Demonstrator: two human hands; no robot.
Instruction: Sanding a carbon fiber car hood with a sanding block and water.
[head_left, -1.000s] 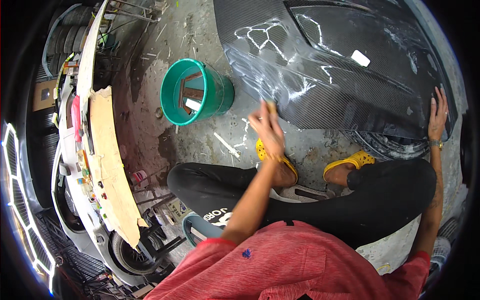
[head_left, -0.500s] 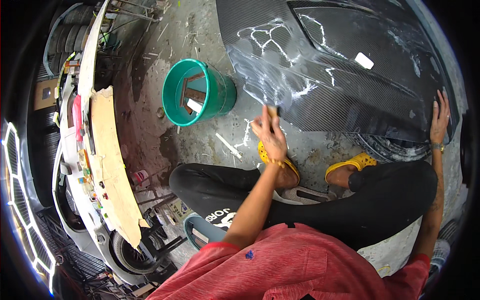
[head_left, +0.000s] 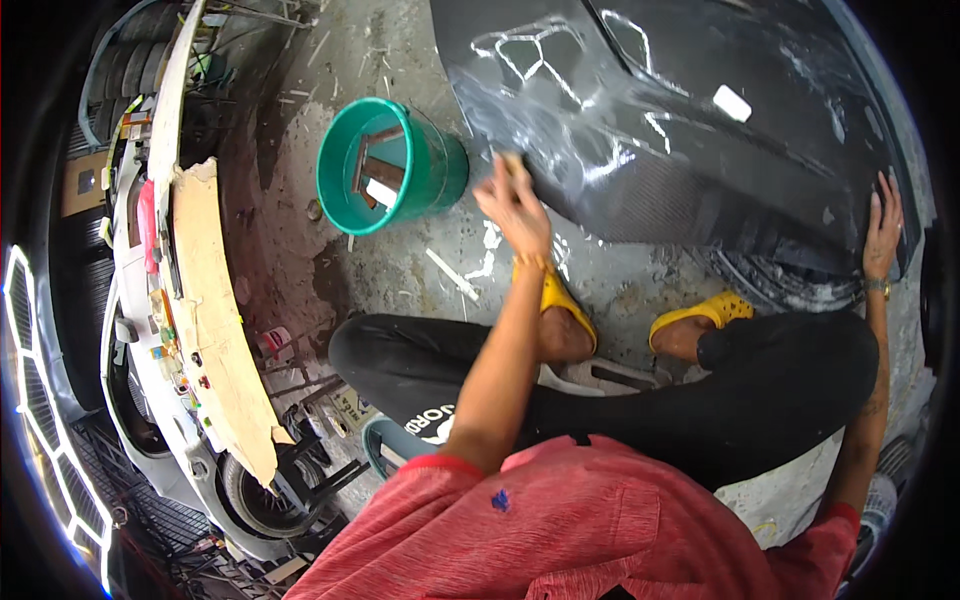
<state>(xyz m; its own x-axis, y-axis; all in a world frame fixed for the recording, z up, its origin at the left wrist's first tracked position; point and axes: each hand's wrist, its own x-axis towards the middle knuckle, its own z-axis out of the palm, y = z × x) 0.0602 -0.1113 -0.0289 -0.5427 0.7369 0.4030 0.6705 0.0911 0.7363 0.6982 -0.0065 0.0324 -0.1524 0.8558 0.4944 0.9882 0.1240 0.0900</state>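
Head view. The left hand [head_left: 515, 205] is raised at the near left edge of the large black woven-pattern car body panel [head_left: 690, 130] that lies on the concrete floor [head_left: 300, 230]. Its fingers are curled and pressed together around something small and pale, perhaps a pad or block. The hand is blurred, so I cannot tell what the object is or exactly how it is pinched. The right hand [head_left: 884, 225] lies flat with fingers spread on the panel's far right edge, apparently steadying it.

Judging from the pale smeared streaks across the glossy surface, the work in hand is rubbing or smoothing the panel. To do it well, the spread hand should keep firm downward pressure so that the panel does not slide or rock on the floor, and the working hand should hold its piece flat against the surface, using even overlapping strokes and taking care at the curved edge, where pressure concentrates.

A round green plastic bucket [head_left: 385, 165] stands just beside the panel's left corner, within easy reach; it holds brownish and white pieces that I cannot make out. A small white rectangular piece [head_left: 732, 103] rests on the panel further out.

The panel's upper and right portions are cut off by the rim. The person's knees hide the near edge, and the contact between the left fingers and the panel is unclear.
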